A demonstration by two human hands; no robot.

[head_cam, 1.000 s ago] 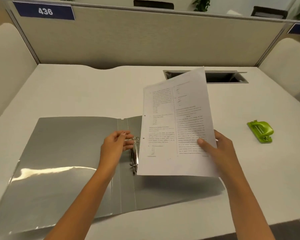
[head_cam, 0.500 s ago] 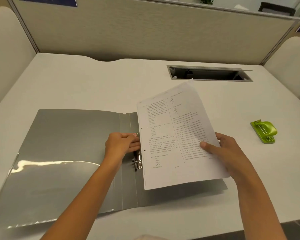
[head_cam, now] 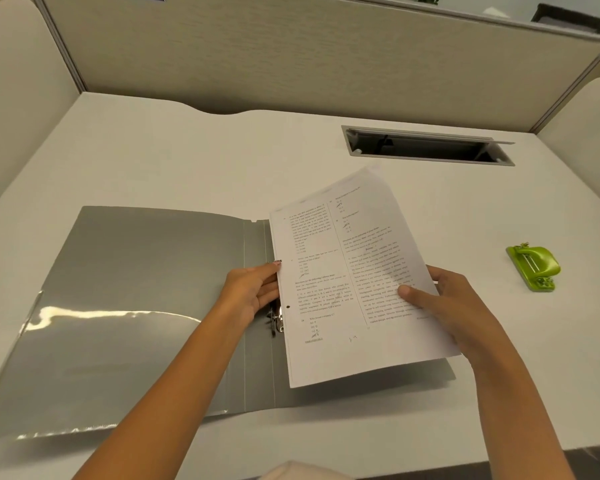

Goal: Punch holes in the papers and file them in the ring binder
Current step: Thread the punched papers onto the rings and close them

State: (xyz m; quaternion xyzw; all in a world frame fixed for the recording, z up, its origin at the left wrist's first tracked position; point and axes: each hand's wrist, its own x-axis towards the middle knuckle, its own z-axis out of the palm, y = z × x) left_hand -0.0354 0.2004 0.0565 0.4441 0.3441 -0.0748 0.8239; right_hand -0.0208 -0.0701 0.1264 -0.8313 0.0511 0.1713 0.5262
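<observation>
The right hand (head_cam: 465,306) pinches the printed papers (head_cam: 354,282) at their right edge, the thumb (head_cam: 418,295) pressed flat on the upper face and the remaining fingers hidden beneath. The left hand (head_cam: 253,292) lies at the punched left margin, its fingers held together and extended toward the sheet's edge; whether they grip that edge or only steady it cannot be told. One punched hole (head_cam: 288,306) shows in the margin, just right of the metal ring mechanism (head_cam: 276,320), which stands on the spine of the open grey ring binder (head_cam: 146,292). The papers are held over the binder's right-hand cover, their near edge close above it and their far corner lifted and blurred. The long axis runs from near to far, leaning somewhat to the right at the far end, with the printed face upward and the text reading from the near side. As a thin sheaf, the papers are judged light and limp: they will sag or curl away from any single point of hold, and the punched margin is likely to tear if dragged against the rings. A two-point hold, one hand on the free edge and one beside the holes, appears suited to guiding them on. A green hole punch (head_cam: 533,267) rests well apart at the right of the white desk (head_cam: 187,161).
</observation>
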